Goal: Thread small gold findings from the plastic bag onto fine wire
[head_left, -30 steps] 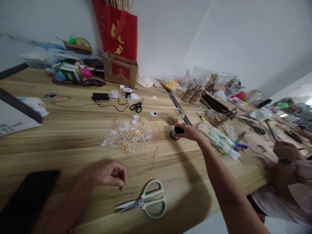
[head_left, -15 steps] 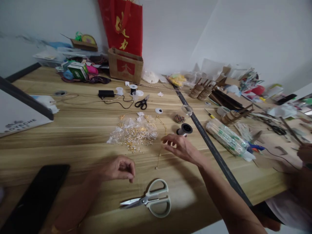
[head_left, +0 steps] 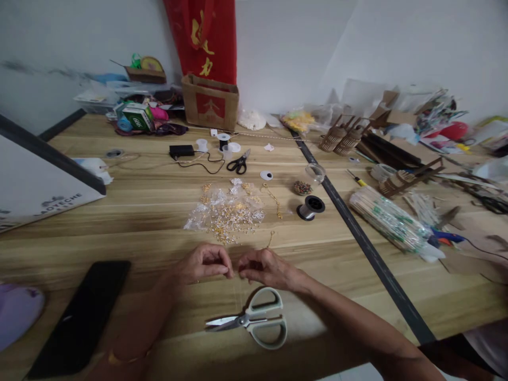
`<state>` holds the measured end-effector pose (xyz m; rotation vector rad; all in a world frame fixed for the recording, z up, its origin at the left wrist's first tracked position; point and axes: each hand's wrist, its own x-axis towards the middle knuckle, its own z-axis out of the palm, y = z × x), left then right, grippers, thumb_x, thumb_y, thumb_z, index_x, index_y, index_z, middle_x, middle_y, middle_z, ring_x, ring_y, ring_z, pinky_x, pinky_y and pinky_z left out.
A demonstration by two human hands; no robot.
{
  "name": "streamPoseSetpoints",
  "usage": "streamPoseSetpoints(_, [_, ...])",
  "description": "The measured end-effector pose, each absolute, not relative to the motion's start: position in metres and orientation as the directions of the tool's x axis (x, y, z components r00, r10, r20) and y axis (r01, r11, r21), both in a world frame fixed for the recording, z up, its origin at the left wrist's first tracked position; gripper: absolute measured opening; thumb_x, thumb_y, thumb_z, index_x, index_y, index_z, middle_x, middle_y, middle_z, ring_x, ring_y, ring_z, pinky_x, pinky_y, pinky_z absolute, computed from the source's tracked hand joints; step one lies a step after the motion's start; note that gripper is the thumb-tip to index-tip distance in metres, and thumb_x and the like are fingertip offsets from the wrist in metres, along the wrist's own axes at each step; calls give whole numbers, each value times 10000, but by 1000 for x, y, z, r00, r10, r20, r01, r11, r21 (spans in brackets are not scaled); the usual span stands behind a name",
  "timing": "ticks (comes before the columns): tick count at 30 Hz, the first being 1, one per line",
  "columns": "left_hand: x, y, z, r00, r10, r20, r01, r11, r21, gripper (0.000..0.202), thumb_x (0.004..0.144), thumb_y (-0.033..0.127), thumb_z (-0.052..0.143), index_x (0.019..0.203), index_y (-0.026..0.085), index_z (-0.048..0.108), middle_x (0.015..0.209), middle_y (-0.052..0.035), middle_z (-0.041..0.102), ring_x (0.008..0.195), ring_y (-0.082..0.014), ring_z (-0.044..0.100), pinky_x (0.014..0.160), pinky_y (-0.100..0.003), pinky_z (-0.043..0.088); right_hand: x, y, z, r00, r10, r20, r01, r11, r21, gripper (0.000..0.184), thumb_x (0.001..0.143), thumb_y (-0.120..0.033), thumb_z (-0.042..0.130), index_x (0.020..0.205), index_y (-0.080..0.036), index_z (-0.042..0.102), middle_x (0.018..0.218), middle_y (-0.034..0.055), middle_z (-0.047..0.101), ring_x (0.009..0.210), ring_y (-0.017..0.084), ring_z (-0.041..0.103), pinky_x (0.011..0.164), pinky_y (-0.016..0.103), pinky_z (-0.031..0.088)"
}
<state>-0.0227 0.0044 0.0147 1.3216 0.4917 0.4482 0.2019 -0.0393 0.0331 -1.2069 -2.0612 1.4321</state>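
My left hand (head_left: 210,263) is closed in a pinch just above the table. A faint, thin clear thread (head_left: 238,299) hangs below its fingertips. Almost touching it, my right hand (head_left: 265,268) also has its fingers pinched together; what they hold is too small to tell. Scissors with pale handles (head_left: 265,319) lie just below both hands. A short gold chain (head_left: 271,238) shows behind my right hand, partly covered. Beyond it lies another gold chain (head_left: 273,200). A heap of gold and clear beads and little bags (head_left: 230,214) spreads in front of my hands.
A wire spool (head_left: 311,208) and a cup of coloured beads (head_left: 302,187) stand right of the heap. Black scissors (head_left: 238,165) lie behind it. At left are a black phone (head_left: 81,317) and a white box (head_left: 51,185). Packed sticks (head_left: 389,222) lie at right.
My right hand has come from beside the gold chain down and left to my left hand. The view has shifted slightly, and the person at the right edge shows less.
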Motion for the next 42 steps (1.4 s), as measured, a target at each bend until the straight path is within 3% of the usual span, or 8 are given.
streamPoseSetpoints(3, [-24,5,11,837,537,-103,-18,216,976,235,766,332,690,761,107,623,729,-69,703,674,-128,647,648,-217,487,221,-33,42,-577,809,-111,586,315,-747,232,889,-283,532,1084,-179,600,853,25,654,725,119,604,632,199,431])
streamPoseSetpoints(8, [-26,4,8,868,482,-117,4,230,973,251,769,353,685,777,110,624,735,-74,712,682,-131,654,659,-218,489,249,-18,56,-541,820,-186,830,484,-278,152,907,-174,467,934,-167,616,953,63,617,774,126,588,632,209,356])
streamPoseSetpoints(15, [-30,5,15,901,422,-101,4,225,974,230,781,333,676,781,109,624,750,-79,715,693,-132,653,658,-211,480,246,-15,48,-648,721,-248,758,643,-110,176,935,-188,434,1036,-203,578,964,46,591,696,117,566,539,226,291])
streamPoseSetpoints(19, [-31,6,19,882,460,-100,-15,241,970,217,767,315,693,762,109,628,737,-70,717,678,-125,649,651,-206,479,245,-8,40,-629,731,-266,764,644,-37,140,919,-138,442,947,-158,577,933,64,595,683,131,560,519,241,281])
streamPoseSetpoints(29, [-35,8,19,855,508,-105,-54,288,956,186,747,277,710,762,104,643,732,-63,722,674,-123,655,654,-208,492,252,15,29,-570,792,-219,811,585,0,182,937,-123,386,1070,-149,508,1016,90,591,737,124,557,613,236,314])
streamPoseSetpoints(36, [-35,8,23,860,495,-123,-26,282,959,197,740,294,713,752,111,643,723,-60,721,666,-128,653,649,-213,492,252,12,44,-496,838,-226,855,517,38,165,932,-105,388,984,-136,541,957,93,594,709,133,548,582,249,298])
streamPoseSetpoints(39, [-33,6,19,837,535,-119,-26,255,967,198,741,296,709,751,111,640,721,-62,719,668,-132,653,654,-220,491,246,7,52,-498,853,-157,867,487,-104,142,926,-144,424,948,-136,564,940,83,585,694,118,539,591,233,318])
streamPoseSetpoints(42, [-24,3,16,730,675,-109,-52,214,975,207,737,306,707,748,116,626,719,-52,713,680,-133,649,665,-225,488,234,-2,53,-564,825,-39,765,504,-401,139,907,-166,466,877,-149,600,858,46,598,702,109,541,630,211,355])
